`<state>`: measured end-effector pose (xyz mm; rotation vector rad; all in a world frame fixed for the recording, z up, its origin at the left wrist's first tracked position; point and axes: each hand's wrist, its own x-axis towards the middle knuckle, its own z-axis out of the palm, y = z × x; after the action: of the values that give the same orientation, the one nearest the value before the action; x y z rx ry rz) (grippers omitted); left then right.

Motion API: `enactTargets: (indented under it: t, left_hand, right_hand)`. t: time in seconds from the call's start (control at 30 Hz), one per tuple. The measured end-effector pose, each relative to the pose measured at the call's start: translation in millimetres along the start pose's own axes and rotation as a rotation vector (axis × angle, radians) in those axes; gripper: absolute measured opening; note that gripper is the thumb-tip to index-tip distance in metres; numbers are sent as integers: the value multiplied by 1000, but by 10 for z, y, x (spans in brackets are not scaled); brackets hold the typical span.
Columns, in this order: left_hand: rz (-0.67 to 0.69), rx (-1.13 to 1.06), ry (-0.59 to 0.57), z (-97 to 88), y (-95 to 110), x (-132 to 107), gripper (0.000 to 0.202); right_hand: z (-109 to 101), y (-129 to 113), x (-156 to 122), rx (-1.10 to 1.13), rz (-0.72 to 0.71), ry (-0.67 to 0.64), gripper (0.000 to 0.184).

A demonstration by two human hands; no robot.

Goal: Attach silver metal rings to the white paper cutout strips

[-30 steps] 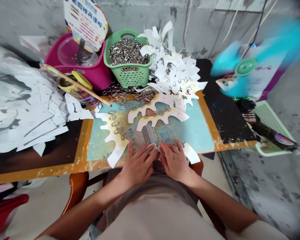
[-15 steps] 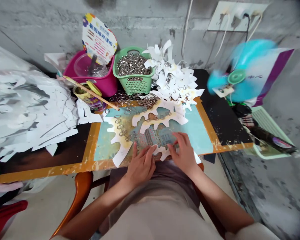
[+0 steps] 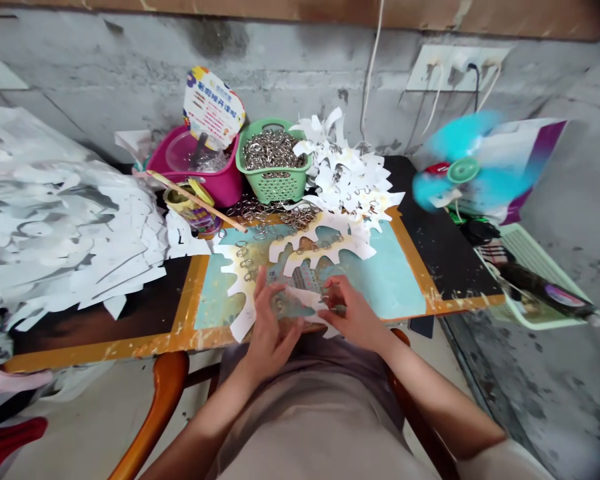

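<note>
My right hand (image 3: pixel 353 312) pinches a white scalloped cut-out strip (image 3: pixel 306 297) at the front edge of the table. A small greyish thing, perhaps a metal ring, shows at its fingertips. My left hand (image 3: pixel 270 333) is open at the strip's left end, thumb and fingers apart; whether it touches the strip I cannot tell. Left of it lies another scalloped strip (image 3: pixel 241 293) with metal rings along its curve. Farther back are two more curved strips (image 3: pixel 330 252) with rings and yellowish glue stains. Loose metal rings (image 3: pixel 265 212) lie behind them.
A green basket of rings (image 3: pixel 275 187), a magenta basket (image 3: pixel 225 187) and a tin with a stick (image 3: pixel 195 213) stand at the back. White cut-outs are heaped left (image 3: pixel 80 233) and back right (image 3: pixel 350 173). A blue fan (image 3: pixel 463 170) spins at right.
My left hand has lifted and spread its fingers away from the strip. My right hand has closed on the strip, which is now tilted up. The head view has tipped upward.
</note>
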<state>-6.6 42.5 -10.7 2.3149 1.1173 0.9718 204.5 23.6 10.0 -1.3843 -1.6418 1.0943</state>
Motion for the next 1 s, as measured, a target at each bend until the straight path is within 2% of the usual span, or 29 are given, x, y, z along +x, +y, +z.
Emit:
enactTargets:
  t: [0.07, 0.13, 0.2, 0.23, 0.3, 0.37, 0.43, 0.53, 0.67, 0.77, 0.9, 1.0]
  left_hand:
    - [-188, -241, -37, -67, 4, 111, 64]
    - [-371, -548, -172, -107, 37, 219, 47]
    - [-522, -807, -281, -115, 102, 294, 41]
    - [-585, -899, -274, -110, 143, 315, 42]
    - [-665, -998, -184, -90, 223, 322, 44]
    - [-709, -1026, -117, -72, 280, 292, 45]
    - [-732, -1053, -82, -65, 297, 247, 48]
    - [-661, -1106, -68, -94, 284, 214, 57]
    - [-614, -1007, -130, -190, 340, 290, 40]
    - [-602, -1096, -122, -246, 454, 347, 40]
    - [-598, -1258, -118, -248, 573, 317, 40]
    - [-603, -1271, -126, -212, 555, 264, 43]
  right_hand:
    - [-46, -85, -15, 137, -10, -54, 42]
    - [-107, -185, -15, 212, -7, -91, 43]
    - [-173, -268, 1, 295, 7, -111, 46]
    - [-204, -296, 12, 345, 20, -127, 47]
    - [-250, -326, 36, 415, 43, -171, 43]
    - [-270, -335, 51, 376, 52, -203, 34]
    - [-269, -348, 56, 273, 39, -199, 37]
    - [-252, -417, 44, 189, 9, -177, 39]
    - [-235, -568, -16, 173, -39, -193, 35]
    - [-195, -627, -92, 201, -108, -184, 34]
    - [-68, -554, -195, 271, -218, -132, 33]
    - [-5, -446, -229, 358, -200, -138, 33]
